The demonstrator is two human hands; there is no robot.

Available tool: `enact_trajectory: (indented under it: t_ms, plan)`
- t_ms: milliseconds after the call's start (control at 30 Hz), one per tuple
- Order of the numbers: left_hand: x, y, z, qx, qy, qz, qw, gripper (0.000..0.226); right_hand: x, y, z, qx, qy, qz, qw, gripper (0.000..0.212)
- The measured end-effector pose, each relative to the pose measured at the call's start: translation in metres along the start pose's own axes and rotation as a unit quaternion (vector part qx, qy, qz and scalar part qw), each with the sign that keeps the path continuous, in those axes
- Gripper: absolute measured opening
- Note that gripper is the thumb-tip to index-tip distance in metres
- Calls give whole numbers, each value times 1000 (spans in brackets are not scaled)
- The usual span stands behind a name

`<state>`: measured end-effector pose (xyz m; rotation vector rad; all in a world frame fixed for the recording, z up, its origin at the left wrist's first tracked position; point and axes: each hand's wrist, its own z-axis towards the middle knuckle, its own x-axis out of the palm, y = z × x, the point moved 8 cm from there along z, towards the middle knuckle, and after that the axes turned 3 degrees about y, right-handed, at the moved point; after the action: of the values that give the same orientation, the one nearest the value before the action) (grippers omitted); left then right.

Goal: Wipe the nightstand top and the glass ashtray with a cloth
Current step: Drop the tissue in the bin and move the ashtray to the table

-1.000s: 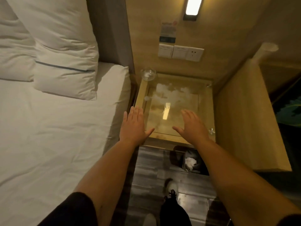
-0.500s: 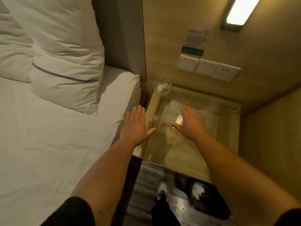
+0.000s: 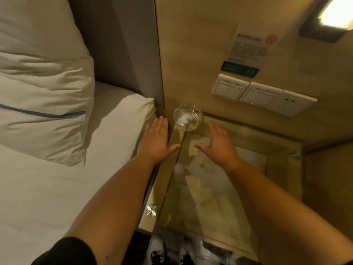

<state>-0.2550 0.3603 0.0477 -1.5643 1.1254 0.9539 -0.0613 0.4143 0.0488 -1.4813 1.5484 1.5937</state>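
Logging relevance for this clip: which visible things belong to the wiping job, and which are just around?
Job:
nightstand top
glass ashtray, far left corner
left hand and right hand, both open and empty
No cloth visible.

Just around:
bed
pillows
wall switches
wall notice

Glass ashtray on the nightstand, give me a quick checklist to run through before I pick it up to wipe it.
1. Left hand free: ok, open and empty.
2. Right hand free: ok, open and empty.
3. Glass ashtray within reach: ok, just beyond both hands at the nightstand's back left corner.
4. Ashtray empty: not ok, something white sits inside.
5. Cloth ready: not ok, none in view.
6. Nightstand top clean: cannot tell, reflections cover the glass.
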Motion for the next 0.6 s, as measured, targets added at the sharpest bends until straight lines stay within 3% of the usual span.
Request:
enact_trajectory:
  t_ms: [267,600]
  plan:
    - [42,12,80,37,2,-84,996,113,40,-19,70,8,11,-7,1000,108]
    - [61,17,114,70,-32,-140,987,109,56,-21,95,-13,11,32,999,113]
